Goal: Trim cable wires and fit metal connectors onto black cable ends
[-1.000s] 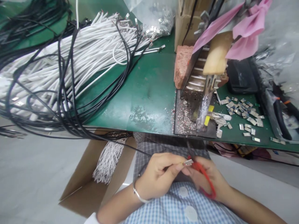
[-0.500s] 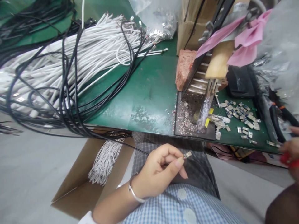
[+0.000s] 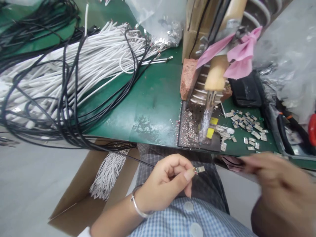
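Observation:
Low over my lap, my left hand [image 3: 168,182] pinches the end of a black cable [image 3: 140,161] between thumb and fingers. A small metal USB connector [image 3: 199,169] with fine coloured wires sticks out past the fingertips. My right hand [image 3: 278,184] is in the air at the right, below the table edge, smeared by motion; whether it holds anything is unclear. Above both hands, a soldering iron [image 3: 209,98] with a wooden handle, tied with pink cloth [image 3: 243,52], points down at a dark plate [image 3: 187,138] strewn with solder bits.
Several loose connectors [image 3: 247,120] lie right of the iron, near black-handled pliers [image 3: 285,131] and a red object [image 3: 312,130]. White cables [image 3: 98,59] and looped black cables cover the left of the table. A brick [image 3: 187,79] stands behind the plate. Below is a cardboard box [image 3: 74,191].
My right hand has come in from the right edge toward my left hand. The red object, earlier at that hand, now lies at the table's right. My left hand keeps its pinch.

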`<state>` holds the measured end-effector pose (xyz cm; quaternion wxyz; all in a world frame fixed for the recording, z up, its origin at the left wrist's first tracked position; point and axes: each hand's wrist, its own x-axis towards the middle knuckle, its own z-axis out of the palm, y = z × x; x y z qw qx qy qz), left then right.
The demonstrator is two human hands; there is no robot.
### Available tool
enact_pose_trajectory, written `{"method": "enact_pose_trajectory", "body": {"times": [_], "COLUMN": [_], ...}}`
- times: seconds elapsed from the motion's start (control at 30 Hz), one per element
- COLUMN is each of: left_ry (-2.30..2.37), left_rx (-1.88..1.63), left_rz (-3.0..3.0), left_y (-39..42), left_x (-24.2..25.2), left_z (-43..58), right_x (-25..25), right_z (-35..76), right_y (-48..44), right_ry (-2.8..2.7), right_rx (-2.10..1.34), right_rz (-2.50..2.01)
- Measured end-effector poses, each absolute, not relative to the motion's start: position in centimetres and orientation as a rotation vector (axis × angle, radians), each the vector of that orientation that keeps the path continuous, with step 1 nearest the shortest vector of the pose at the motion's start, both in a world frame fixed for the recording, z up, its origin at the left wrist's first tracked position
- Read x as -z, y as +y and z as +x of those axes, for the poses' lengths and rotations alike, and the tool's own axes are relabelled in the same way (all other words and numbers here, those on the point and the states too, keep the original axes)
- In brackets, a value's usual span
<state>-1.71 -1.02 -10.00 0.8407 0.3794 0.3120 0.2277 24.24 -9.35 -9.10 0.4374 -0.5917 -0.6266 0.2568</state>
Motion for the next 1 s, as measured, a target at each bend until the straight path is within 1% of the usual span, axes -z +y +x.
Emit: {"method": "enact_pose_trajectory", "body": {"times": [0.03,0.17,0.33,0.5,0.63,0.8,1.0], "left_ry": [0.656,0.65,0.696,0.621,0.617,0.653,0.723], "left_rx": [-0.476,-0.472,-0.56,-0.66,-0.701,-0.7,-0.666], "left_rz": [0.821,0.925,1.144,1.3,1.359,1.373,1.439], "left_y": [-1.0,-1.1,-1.2,-1.0,-0.8,-0.8,-0.7], "left_x": [10.0,10.0,9.9,9.8,9.8,9.7,9.4], "left_z": [-1.6,-1.7,-2.3,-2.3,-2.3,-2.4,-2.4], "right_x": [9.2,9.9,9.9,10.3,11.0,11.0,10.8], "right_z": [21.8,16.0,15.3,14.7,14.0,13.9,14.3], "right_y": [-8.9,-7.0,-6.5,-6.8,-6.9,-6.6,-6.9], "right_ry": [-1.576,-1.355,-1.072,-0.744,-0.577,-0.577,-0.72], "right_rx": [-0.667,-0.999,-1.281,-1.562,-1.649,-1.666,-1.571], "right_rz": [-1.411,-1.275,-1.113,-0.885,-0.796,-0.775,-0.997]}}
